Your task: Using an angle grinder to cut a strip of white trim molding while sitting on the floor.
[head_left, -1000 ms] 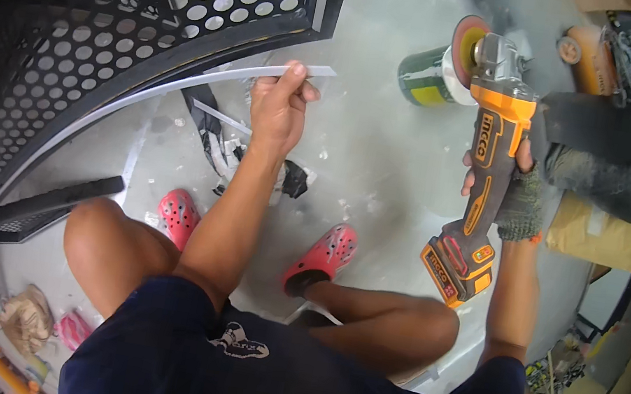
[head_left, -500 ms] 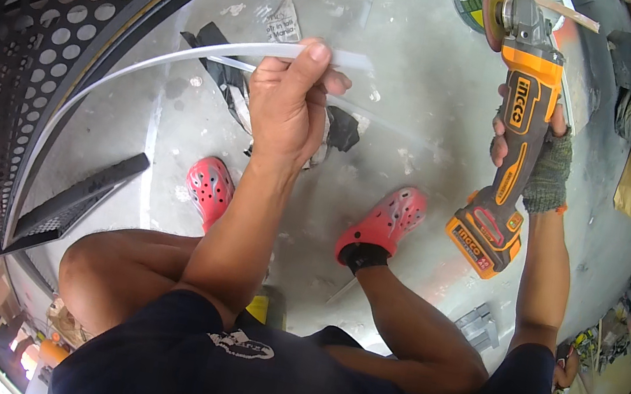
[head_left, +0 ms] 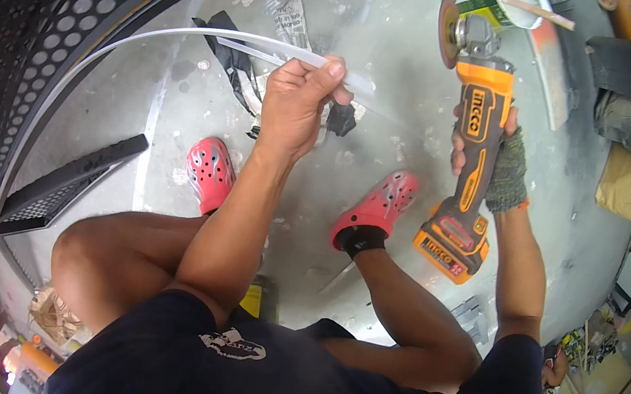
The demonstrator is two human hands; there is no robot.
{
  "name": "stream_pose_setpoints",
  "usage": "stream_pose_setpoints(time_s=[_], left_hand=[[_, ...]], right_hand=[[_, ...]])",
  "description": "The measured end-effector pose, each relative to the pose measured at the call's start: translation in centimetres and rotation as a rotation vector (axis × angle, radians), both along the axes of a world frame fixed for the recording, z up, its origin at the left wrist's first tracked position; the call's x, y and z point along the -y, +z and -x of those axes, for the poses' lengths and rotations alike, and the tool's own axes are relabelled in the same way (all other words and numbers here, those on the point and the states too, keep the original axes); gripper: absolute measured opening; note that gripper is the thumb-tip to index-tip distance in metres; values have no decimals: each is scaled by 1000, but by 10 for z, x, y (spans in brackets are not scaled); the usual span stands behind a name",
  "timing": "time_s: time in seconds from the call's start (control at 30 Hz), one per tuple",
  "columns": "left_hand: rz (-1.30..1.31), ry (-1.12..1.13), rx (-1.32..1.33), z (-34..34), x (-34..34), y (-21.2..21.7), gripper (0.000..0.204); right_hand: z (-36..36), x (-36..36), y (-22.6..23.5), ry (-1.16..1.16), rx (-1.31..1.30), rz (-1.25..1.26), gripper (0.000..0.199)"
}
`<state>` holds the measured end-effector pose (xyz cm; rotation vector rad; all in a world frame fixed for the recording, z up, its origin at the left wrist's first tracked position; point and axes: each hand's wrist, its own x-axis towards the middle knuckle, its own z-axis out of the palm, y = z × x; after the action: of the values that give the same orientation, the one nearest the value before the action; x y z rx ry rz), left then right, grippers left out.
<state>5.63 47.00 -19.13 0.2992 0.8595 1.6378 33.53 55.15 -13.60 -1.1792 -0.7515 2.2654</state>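
Strip [head_left: 226,33] pinched by left fingers [head_left: 322,79], tip [head_left: 361,83] seemingly beyond, right fingers [head_left: 458,147] gripping grinder [head_left: 476,153]

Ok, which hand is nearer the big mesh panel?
Left. The left hand, pinching the white strip, is right of the panel; the right hand, holding the grinder, is farther right.

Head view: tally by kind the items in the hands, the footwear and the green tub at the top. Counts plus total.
Long, curved white strip, in left hand: 1
Orange-and-grey angle grinder, in gloved right hand: 1
Red clogs with holes: 2 (left clog, right clog)
Round green-and-white tub: 1
Total: 5
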Motion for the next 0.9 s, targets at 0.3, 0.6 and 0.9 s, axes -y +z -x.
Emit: stream_pose_setpoints(time_s=[0.3,0.6,0.9], left_hand=[[98,-201,3,27,207,149,19],[89,-331,-164,60,405,226,20],[33,-403,-308,88,479,208,19]], right_hand=[[24,283,188,-150,-225,86,83],[55,541,188,-161,-615,240,85],[87,594,168,-57,-467,218,88]])
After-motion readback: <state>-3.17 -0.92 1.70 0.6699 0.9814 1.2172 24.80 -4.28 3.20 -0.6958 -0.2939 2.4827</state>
